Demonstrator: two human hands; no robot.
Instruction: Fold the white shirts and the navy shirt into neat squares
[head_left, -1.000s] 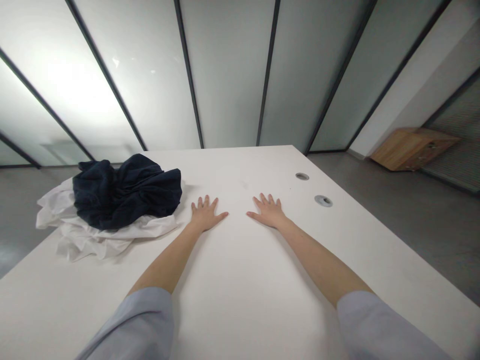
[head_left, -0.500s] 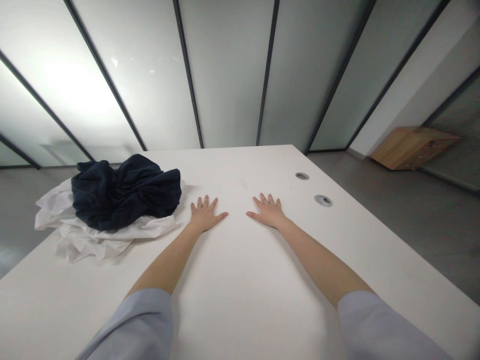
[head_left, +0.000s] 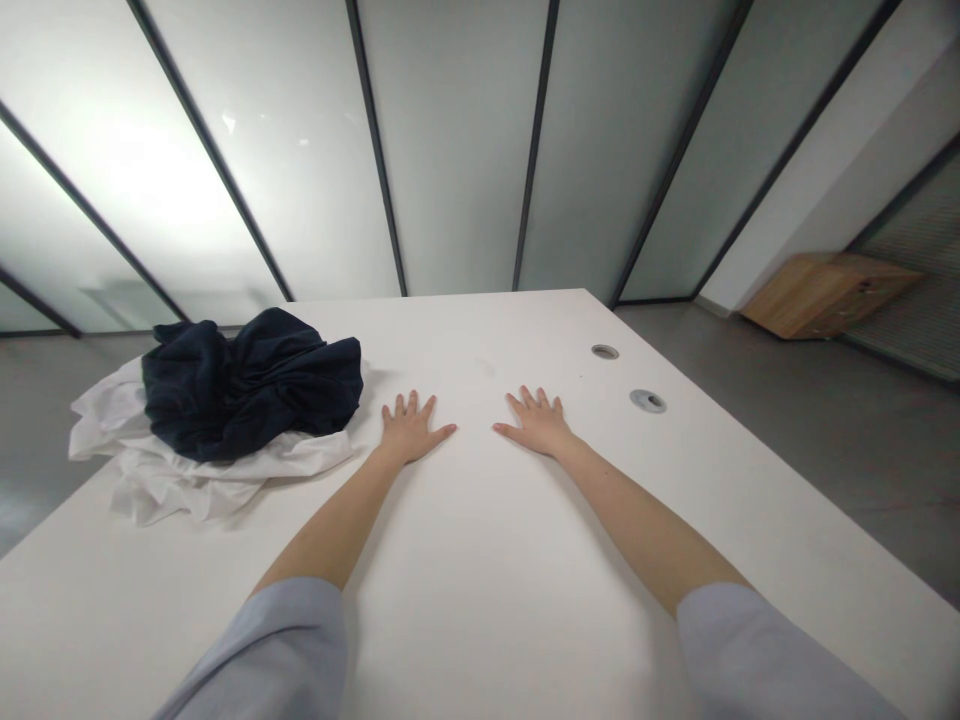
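My left hand (head_left: 411, 430) and right hand (head_left: 536, 422) lie flat and palm-down on the white worktop (head_left: 487, 530), fingers spread, holding nothing, with a wide bare gap between them. The left hand is nearest the pile: a crumpled dark navy cloth (head_left: 251, 385) sitting on a rumpled white fabric (head_left: 172, 487), just beside my left fingers but not touching them. That pile sits toward the worktop's left side, and the white fabric reaches the left edge and spills slightly past it. Ahead of my right hand, I have open surface up to two round cable grommets (head_left: 647, 401), with more room beyond them to the far edge. The right edge also lies well away from that hand. Past the worktop, a gray floor (head_left: 847, 440) stretches out on both sides, frosted glass panels (head_left: 450, 150) stand ahead, and a low wooden cabinet (head_left: 829, 308) sits off to the right.
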